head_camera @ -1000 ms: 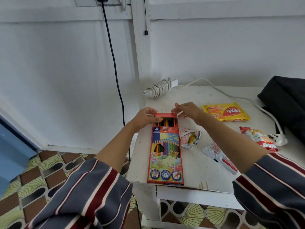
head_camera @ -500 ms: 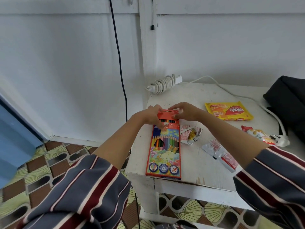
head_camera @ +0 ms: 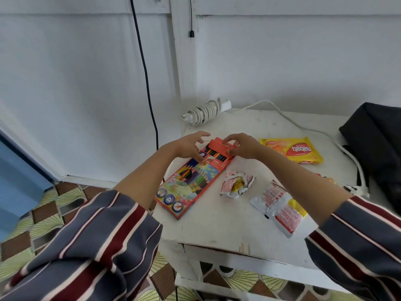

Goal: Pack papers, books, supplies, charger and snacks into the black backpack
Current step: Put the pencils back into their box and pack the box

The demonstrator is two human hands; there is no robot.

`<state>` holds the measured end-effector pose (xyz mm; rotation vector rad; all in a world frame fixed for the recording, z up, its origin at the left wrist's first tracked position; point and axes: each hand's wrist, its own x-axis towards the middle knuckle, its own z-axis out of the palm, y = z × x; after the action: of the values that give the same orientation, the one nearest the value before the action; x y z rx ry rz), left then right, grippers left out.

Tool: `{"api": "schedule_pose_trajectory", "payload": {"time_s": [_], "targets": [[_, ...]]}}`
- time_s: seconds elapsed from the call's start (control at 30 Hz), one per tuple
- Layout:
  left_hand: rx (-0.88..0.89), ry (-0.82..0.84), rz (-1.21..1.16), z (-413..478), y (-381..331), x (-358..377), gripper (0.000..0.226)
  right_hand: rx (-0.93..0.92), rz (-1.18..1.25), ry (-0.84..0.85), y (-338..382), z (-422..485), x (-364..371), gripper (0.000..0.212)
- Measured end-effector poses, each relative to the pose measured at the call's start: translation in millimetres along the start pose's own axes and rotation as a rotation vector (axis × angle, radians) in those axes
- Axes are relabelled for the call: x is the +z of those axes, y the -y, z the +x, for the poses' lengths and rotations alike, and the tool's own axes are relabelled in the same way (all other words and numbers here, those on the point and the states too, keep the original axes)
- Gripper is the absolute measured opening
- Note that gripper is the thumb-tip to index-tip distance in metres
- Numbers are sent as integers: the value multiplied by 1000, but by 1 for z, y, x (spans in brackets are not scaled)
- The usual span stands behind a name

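While the orange cardboard coloured-pencil box [head_camera: 195, 181] lies slanted on the white worktop [head_camera: 217, 224], the right hand [head_camera: 243, 146] pinches its top flap and the left hand [head_camera: 188, 148], fingers loosely spread, presses its front.

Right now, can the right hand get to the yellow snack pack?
Probably yes. The yellow snack pack lies flat on the table just beside the right hand, with nothing on it or between them. The hand is busy pinching the pencil box flap, though.
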<state>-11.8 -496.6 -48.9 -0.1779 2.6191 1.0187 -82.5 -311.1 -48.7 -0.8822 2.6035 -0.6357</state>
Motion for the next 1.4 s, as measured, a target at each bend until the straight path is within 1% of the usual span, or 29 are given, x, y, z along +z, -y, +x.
{"api": "schedule_pose_trajectory", "payload": {"time_s": [0.07,0.1,0.2,0.27,0.4,0.47,0.57,0.63,0.77,0.87,0.93,1.07,1.1,1.23,1.3,1.4], "targets": [[-61,-34,30,0,-1,3,89,34,53,9,-5,-1,-3,39],[-105,-29,67,0,-3,6,92,52,90,11,-7,0,-4,39],[-200,10,250,-4,-8,18,114,105,189,14,-12,4,-3,41],[-199,-7,333,-5,-14,25,121,138,249,27,-12,6,-2,49],[-149,-30,274,0,-18,24,124,254,280,1,-7,9,-1,67],[-118,-43,251,4,-15,21,124,310,288,-26,-6,10,-2,69],[-68,-62,189,6,-10,18,119,384,383,-57,-5,11,-6,65],[-30,-77,146,5,-9,17,117,417,467,-42,-4,11,-8,64],[29,-100,87,6,-9,16,115,392,504,-6,-4,8,-15,50],[62,-84,66,6,-12,17,113,385,548,0,-6,5,-20,45],[77,-88,57,8,-14,18,111,385,561,1,-6,3,-20,45],[113,-110,44,11,-19,21,108,382,573,2,-3,3,-18,53],[124,-117,38,12,-20,21,107,374,585,9,-2,3,-18,51],[148,-123,-20,13,-19,17,102,347,732,38,-2,2,-22,37],[156,-122,-49,12,-20,15,99,362,830,30,-5,3,-26,35],[177,-122,-75,11,-22,14,97,384,864,23,-8,4,-29,31]]}}
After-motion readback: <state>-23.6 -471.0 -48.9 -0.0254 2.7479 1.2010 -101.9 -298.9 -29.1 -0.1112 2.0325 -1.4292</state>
